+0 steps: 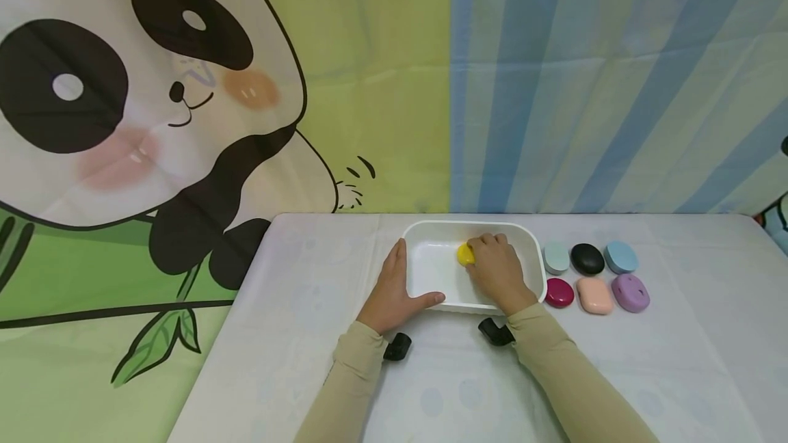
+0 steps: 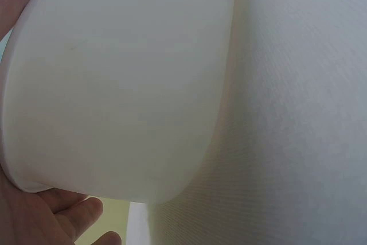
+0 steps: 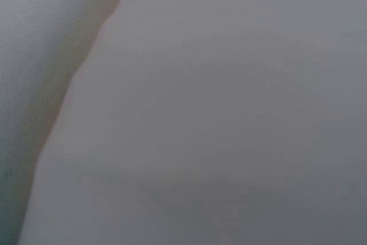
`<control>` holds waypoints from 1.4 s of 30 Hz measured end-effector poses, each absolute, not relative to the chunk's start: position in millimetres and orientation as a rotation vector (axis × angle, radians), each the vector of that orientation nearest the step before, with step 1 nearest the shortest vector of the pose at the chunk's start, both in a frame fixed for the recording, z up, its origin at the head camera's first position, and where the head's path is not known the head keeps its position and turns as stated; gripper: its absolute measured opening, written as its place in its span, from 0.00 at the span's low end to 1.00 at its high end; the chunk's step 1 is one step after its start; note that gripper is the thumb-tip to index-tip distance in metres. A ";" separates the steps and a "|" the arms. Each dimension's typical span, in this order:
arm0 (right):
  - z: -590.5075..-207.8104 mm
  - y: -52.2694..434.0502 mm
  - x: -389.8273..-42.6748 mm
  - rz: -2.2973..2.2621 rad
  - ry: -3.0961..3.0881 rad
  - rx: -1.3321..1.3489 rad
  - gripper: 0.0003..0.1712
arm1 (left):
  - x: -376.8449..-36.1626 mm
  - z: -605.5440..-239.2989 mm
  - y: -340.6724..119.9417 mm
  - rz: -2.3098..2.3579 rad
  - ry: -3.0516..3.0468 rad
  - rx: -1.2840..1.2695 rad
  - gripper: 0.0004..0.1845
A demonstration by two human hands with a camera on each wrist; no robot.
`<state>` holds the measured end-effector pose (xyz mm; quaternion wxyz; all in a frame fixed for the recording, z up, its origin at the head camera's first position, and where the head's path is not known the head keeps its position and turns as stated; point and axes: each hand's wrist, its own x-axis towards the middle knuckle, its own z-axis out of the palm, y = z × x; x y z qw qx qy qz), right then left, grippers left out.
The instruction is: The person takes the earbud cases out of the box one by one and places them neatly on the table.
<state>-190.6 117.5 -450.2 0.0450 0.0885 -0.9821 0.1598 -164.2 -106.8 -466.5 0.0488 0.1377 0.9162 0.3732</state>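
Note:
A white rectangular plastic tray (image 1: 431,279) with rounded corners lies on the table. My left hand (image 1: 390,292) rests against its near left corner, fingers straight along the left side and thumb spread over the near rim. In the left wrist view, the fingers (image 2: 80,216) show beside the tray's pale outer wall (image 2: 126,96). Reaching over the near rim, my right hand (image 1: 497,271) grips a small yellow rounded piece (image 1: 466,254) inside the tray, partly hidden by the fingers. The right wrist view shows mostly the blurred white tray wall (image 3: 200,113).
Right of the tray, small rounded pieces lie in two rows: mint (image 1: 557,258), black (image 1: 587,260) and light blue (image 1: 621,257) behind; dark red (image 1: 559,292), peach (image 1: 594,295) and purple (image 1: 631,292) in front. A printed panda curtain (image 1: 382,87) hangs behind the white-covered table (image 1: 295,306).

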 end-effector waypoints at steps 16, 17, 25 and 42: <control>-446.4 122.5 -187.5 0.577 -3.103 0.253 0.29 | -164.0 -465.3 -105.3 1.147 2.785 0.430 0.70; -445.9 123.3 -187.1 0.580 -3.106 0.253 0.28 | -163.8 -464.8 -105.2 1.144 2.783 0.427 0.71; -443.2 125.8 -184.7 0.596 -3.107 0.223 0.28 | -163.7 -463.1 -105.1 1.143 2.789 0.446 0.70; -430.5 125.6 -170.7 0.646 -3.028 0.117 0.31 | -162.9 -463.4 -106.6 1.143 2.780 0.428 0.70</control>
